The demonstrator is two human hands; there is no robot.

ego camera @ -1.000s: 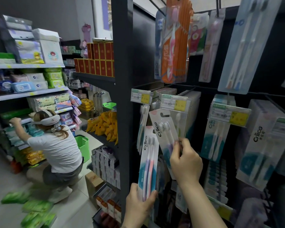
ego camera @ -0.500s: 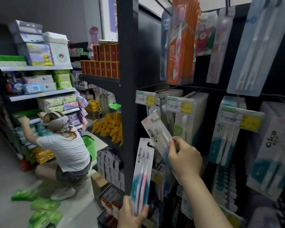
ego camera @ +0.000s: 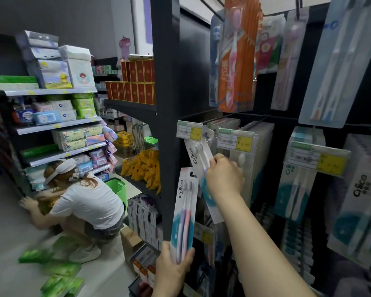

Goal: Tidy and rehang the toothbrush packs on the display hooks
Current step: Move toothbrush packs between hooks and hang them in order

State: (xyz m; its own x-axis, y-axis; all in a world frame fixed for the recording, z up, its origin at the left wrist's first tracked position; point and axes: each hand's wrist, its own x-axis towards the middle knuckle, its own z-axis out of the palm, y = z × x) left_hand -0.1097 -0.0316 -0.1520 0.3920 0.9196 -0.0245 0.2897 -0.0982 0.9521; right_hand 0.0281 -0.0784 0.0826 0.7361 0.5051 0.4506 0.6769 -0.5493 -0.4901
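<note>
Left hand [ego camera: 173, 267] grips bottom of a white-and-teal card toothbrush pack [ego camera: 184, 207], upright, at 6 o'clock. Right hand [ego camera: 223, 179] pinches a second matching pack [ego camera: 198, 157] leaning to 11 o'clock, top at a green-and-yellow price tag [ego camera: 189, 130].

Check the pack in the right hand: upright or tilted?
Tilted. The pack leans top-left, its top by the price tag; the right hand grips its middle.
</note>
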